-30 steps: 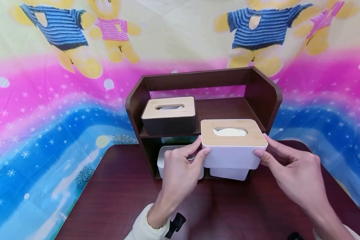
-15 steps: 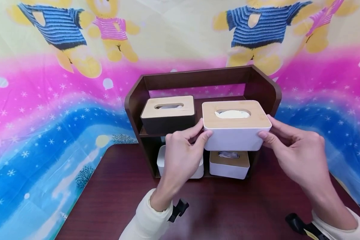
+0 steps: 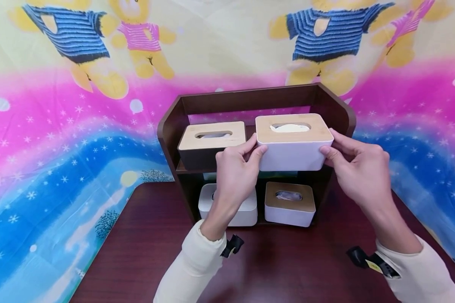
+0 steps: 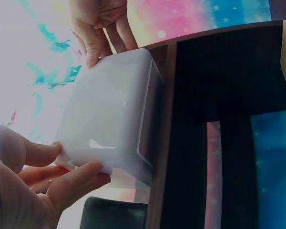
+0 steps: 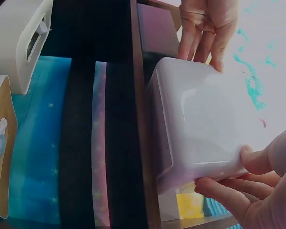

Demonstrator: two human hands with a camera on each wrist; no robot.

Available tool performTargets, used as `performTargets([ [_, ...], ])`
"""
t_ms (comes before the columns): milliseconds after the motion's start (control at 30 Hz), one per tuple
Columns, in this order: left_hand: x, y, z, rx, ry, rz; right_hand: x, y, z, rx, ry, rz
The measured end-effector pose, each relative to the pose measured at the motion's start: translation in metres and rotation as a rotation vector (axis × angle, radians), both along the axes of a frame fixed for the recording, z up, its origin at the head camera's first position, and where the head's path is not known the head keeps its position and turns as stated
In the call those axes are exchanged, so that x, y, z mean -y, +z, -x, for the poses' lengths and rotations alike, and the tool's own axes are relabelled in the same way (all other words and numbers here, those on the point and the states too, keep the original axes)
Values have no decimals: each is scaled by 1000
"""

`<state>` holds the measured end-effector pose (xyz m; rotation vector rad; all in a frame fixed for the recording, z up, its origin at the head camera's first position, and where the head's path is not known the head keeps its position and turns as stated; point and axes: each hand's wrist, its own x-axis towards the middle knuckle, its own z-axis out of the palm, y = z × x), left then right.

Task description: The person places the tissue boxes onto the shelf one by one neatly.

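Note:
Both hands hold a white tissue box (image 3: 291,156) with a wooden lid, white tissue showing in its oval slot. My left hand (image 3: 236,168) pinches its left end between thumb and fingers, and my right hand (image 3: 358,168) grips the right end the same way. The box is level, at the front edge of the upper shelf, on the right half. In the left wrist view, the white box wall (image 4: 102,105) stands between the two hands, beside the shelf edge. A black tissue box (image 3: 212,145) with a wooden lid sits on the upper shelf, just left of the held box.
The dark brown two-tier shelf (image 3: 250,99) stands on a reddish-brown table (image 3: 136,252). On its lower tier are an off-white tissue box (image 3: 246,212), partly behind my left arm, and a white one with a wooden lid (image 3: 290,208). A printed cloth (image 3: 98,168) hangs behind.
Both hands have lifted the white tissue box from in front of the lower tier up to the upper shelf and moved it away from me. The lower right box has come into view.

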<state>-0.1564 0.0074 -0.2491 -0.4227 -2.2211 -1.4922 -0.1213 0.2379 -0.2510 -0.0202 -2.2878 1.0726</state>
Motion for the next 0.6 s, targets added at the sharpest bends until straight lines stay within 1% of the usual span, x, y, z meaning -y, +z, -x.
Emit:
performTargets([
  [167,-7,0,10,-28,33,8,-1,0,13,29,-34,15],
  [233,-11,0,13,-40,43,14,-1,0,17,28,-44,29],
  [400,-19,-2,19,-40,49,36,-2,-2,24,-3,-92,15],
  [600,-24,-3,22,-43,68,55,-1,-5,30,-11,-150,-12],
])
